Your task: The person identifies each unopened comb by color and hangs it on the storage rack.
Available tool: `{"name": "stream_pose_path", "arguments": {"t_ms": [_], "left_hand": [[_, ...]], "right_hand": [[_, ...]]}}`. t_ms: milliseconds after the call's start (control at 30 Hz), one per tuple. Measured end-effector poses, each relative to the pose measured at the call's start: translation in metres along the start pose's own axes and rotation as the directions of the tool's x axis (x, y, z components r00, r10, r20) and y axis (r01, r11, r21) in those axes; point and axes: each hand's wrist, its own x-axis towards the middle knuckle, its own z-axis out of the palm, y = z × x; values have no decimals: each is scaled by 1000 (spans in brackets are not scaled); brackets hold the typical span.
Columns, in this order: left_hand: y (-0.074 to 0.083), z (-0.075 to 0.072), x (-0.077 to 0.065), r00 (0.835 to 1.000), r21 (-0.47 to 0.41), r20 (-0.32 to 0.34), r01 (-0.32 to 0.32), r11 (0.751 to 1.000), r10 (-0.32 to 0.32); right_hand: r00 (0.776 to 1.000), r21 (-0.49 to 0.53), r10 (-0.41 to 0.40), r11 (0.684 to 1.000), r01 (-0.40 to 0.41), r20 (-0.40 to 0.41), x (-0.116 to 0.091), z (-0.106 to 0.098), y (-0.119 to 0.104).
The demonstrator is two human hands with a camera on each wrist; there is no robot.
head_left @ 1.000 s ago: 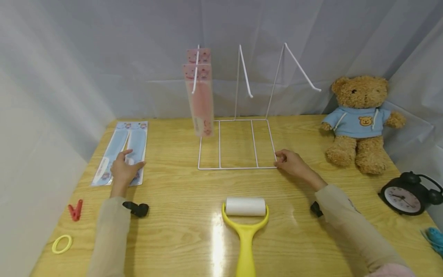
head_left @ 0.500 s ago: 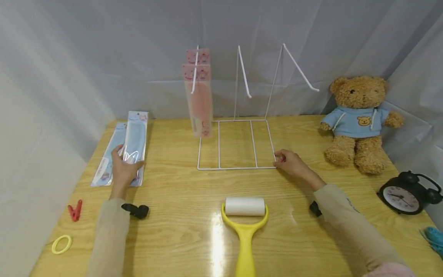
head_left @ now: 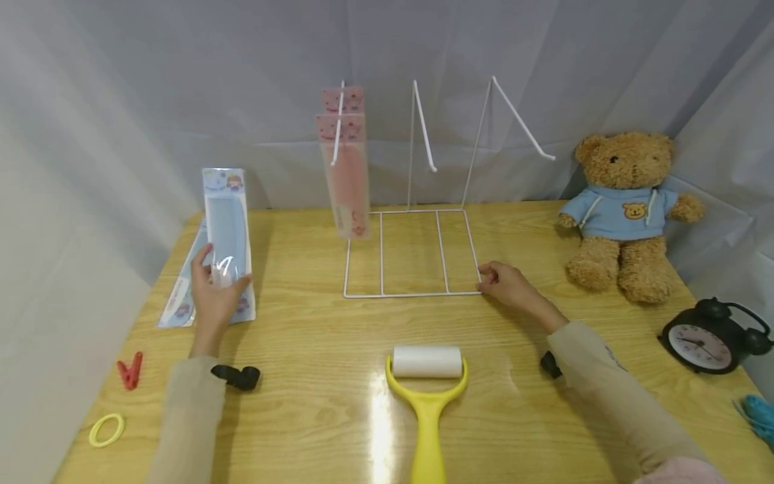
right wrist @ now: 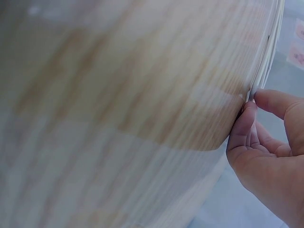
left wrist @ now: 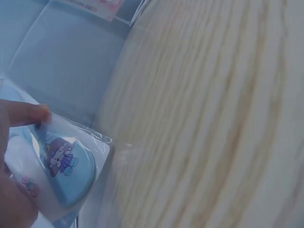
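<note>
The left hand (head_left: pixel 213 296) grips the blue clear-fronted package (head_left: pixel 228 232) at the left of the frame, thumb along its right edge and fingers at its left edge, across the lower half. The package's long axis runs up the picture, leaning slightly left at the top, so the printed header is the end farthest from the palm and lies above the table's back edge in the frame; whether the lower end touches the wood I cannot tell. A second blue package (head_left: pixel 183 289) lies just beside and partly behind it, on the left. The white wire rack (head_left: pixel 413 294) stands right of the held package, in the middle of the frame, with bare tabletop between them. Its left hook (head_left: pixel 337 138), nearest the held package, carries two pink packages (head_left: pixel 347 181) hanging header up, their long axes roughly parallel to the blue one; the middle hook (head_left: pixel 424 126) is farther right. The right hand (head_left: pixel 510 288), on the far side of the rack, pinches the base's lower right corner between thumb and forefinger. The left hand is thus plainly nearer the left hook's side.
</note>
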Motion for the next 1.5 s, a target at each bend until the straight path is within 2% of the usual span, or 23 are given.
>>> {"name": "stream_pose_path", "arguments": {"t_ms": [100, 367, 533, 667, 833, 933, 1000, 1100, 1167, 1367, 1500], "left_hand": [[8, 4, -5, 1000, -51, -13, -22, 998, 21], [30, 12, -15, 999, -168, 35, -4, 986, 10], [44, 19, -25, 997, -228, 55, -37, 973, 51], [52, 27, -36, 988, -245, 56, -124, 962, 142], [59, 39, -49, 961, -263, 50, -250, 932, 272], [64, 45, -57, 944, -297, 49, -299, 907, 327], [69, 49, -61, 932, -324, 45, -328, 888, 360], [75, 55, -69, 905, -343, 29, -390, 854, 425], [79, 59, -74, 872, -358, 23, -450, 818, 489], [90, 74, -90, 726, -379, -18, -641, 668, 687], [99, 86, -101, 646, -369, -22, -714, 595, 763]], "right_hand": [[1000, 1, 5, 1000, -5, 8, 0, 0, 0], [1000, -8, 10, 1000, -10, 12, 0, 0, 0], [1000, -6, 10, 1000, -10, 15, -1, -1, -3], [1000, 39, -22, 999, 21, 13, -1, -2, 1], [996, 81, -91, 993, 91, 2, 0, -1, 7], [998, 69, -70, 995, 70, -2, 0, -1, 5], [1000, 44, -27, 999, 27, 6, -1, -1, 2], [1000, 15, -1, 1000, 1, 5, -1, -1, -2], [1000, 2, 7, 1000, -7, 5, -1, 0, -3], [1000, -1, 16, 1000, -16, 2, 0, 0, -2], [1000, -2, 13, 1000, -13, 11, 0, 0, -2]]}}
